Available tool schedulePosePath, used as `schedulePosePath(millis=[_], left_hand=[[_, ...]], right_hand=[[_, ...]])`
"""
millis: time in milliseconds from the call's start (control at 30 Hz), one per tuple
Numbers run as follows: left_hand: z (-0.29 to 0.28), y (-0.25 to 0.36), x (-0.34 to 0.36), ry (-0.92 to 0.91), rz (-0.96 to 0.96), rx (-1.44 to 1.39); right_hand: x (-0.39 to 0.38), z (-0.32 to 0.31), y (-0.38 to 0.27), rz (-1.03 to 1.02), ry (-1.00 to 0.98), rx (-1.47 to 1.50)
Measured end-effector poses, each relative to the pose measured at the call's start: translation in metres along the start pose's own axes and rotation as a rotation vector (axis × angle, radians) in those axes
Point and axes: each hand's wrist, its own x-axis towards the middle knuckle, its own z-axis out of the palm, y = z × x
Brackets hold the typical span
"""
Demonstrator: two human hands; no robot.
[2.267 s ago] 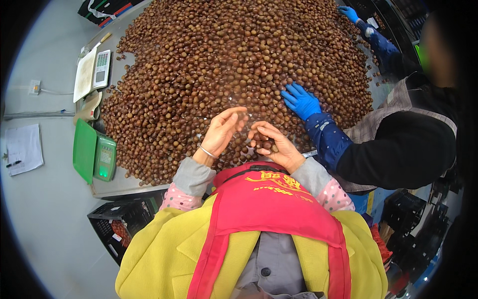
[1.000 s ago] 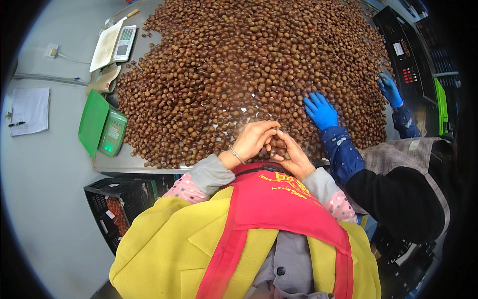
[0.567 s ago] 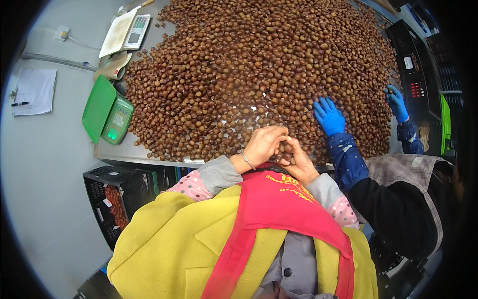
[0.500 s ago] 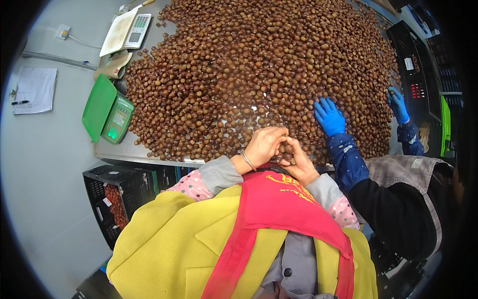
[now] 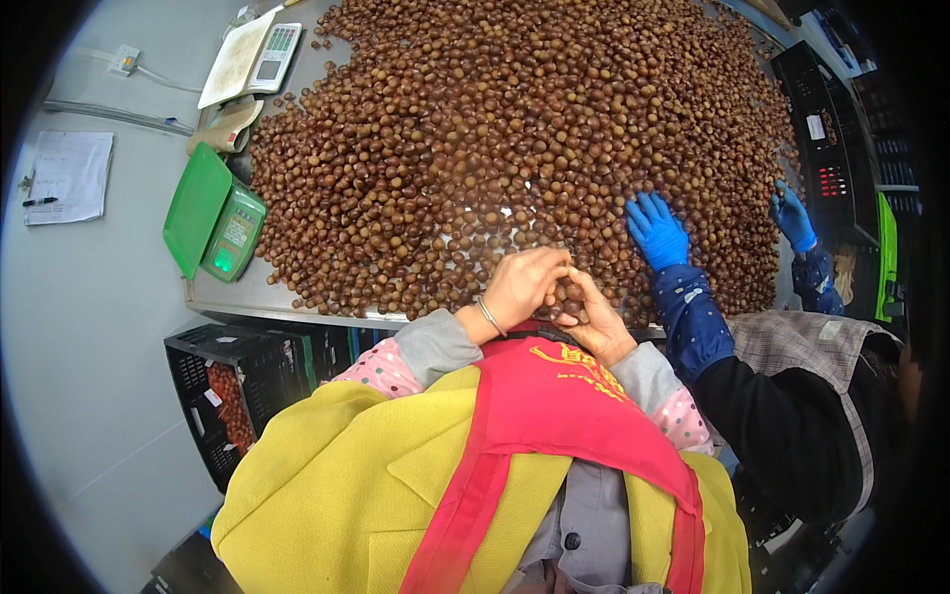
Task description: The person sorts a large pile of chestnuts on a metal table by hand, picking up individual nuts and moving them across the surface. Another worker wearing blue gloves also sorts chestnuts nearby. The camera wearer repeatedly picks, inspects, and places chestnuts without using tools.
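Observation:
A broad heap of round brown nuts (image 5: 475, 139), like macadamias in shell, covers the metal table (image 5: 327, 315). At its near edge my two bare hands meet. My left hand (image 5: 524, 289) wears a bangle at the wrist; its fingers are bent in a pinch against the fingertips of the other hand, and what they hold is hidden. My right hand (image 5: 602, 327) is cupped round several brown nuts (image 5: 571, 297), with thumb and fingers curled about them.
To my right, a co-worker's blue-gloved hand (image 5: 656, 233) rests on the heap; their other glove (image 5: 792, 220) is farther right. A green scale (image 5: 230, 238) and a white scale (image 5: 275, 59) stand at the left. Black crates (image 5: 203, 396) are below the table's left edge.
My hands stay nearly in place, with only slight finger movement over the nuts. The co-worker's far right glove has shifted slightly.

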Motion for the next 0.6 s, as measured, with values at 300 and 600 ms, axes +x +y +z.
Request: schedulePosePath(millis=[300,600], left_hand=[[-0.081,-0.083,0.049,0.323,-0.107,0.157],[-0.116,-0.135,0.032,0.255,0.064,0.747]], right_hand=[[-0.003,0.005,-0.013,-0.157,-0.116,0.037],[-0.003,0.008,-0.013,-0.166,-0.099,0.087]])
